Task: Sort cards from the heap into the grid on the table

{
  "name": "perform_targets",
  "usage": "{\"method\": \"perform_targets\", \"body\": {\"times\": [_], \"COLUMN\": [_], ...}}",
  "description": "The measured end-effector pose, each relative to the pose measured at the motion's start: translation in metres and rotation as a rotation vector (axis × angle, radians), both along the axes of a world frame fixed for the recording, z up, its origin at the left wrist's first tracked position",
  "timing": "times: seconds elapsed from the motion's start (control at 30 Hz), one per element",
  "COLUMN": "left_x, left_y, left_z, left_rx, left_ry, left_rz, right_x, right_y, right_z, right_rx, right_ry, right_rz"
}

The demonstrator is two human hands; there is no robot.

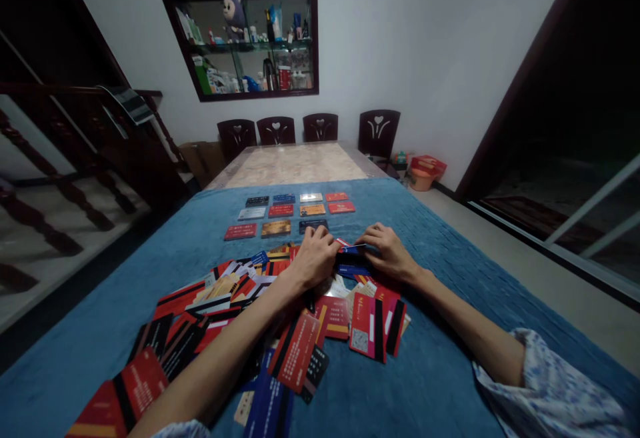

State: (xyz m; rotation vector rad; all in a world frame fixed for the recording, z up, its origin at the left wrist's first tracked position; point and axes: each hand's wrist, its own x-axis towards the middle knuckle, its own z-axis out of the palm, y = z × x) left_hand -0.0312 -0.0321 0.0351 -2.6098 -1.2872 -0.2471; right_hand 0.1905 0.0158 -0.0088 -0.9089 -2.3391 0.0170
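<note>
My left hand (316, 256) and my right hand (387, 251) are close together over the front of a loose heap of plastic cards. Between them a thin dark blue card (353, 250) is tilted nearly edge-on, with the fingers of both hands closed at its two ends. Beneath it lies another blue card (353, 269). The spread heap holds red, black, white and gold cards, among them a red card with a QR code (364, 326) and a red card with a black stripe (296, 348). Fingertips are partly hidden.
Beyond the heap, several cards lie face up in neat rows, including a gold card (276, 227) and a red card (241, 231). A blue cloth (200, 225) covers the near table. Chairs (379, 133) stand at its far end; a wooden railing (45, 88) is at left.
</note>
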Motion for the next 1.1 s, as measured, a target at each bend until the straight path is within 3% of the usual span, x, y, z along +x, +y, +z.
{"method": "perform_targets", "body": {"times": [0.57, 0.97, 1.1], "left_x": [0.0, -0.001, -0.002], "left_y": [0.005, 0.008, 0.008], "left_z": [-0.006, -0.01, -0.009], "left_rx": [-0.114, -0.167, -0.187], "left_ry": [-0.441, -0.487, -0.494], "left_rz": [0.248, 0.228, 0.231], "right_x": [-0.004, -0.01, -0.009], "right_y": [0.001, -0.001, -0.001], "right_z": [0.001, 0.003, 0.004], "right_rx": [-0.083, -0.089, -0.027], "right_ry": [0.197, 0.337, 0.327], "right_rz": [0.029, 0.029, -0.043]}}
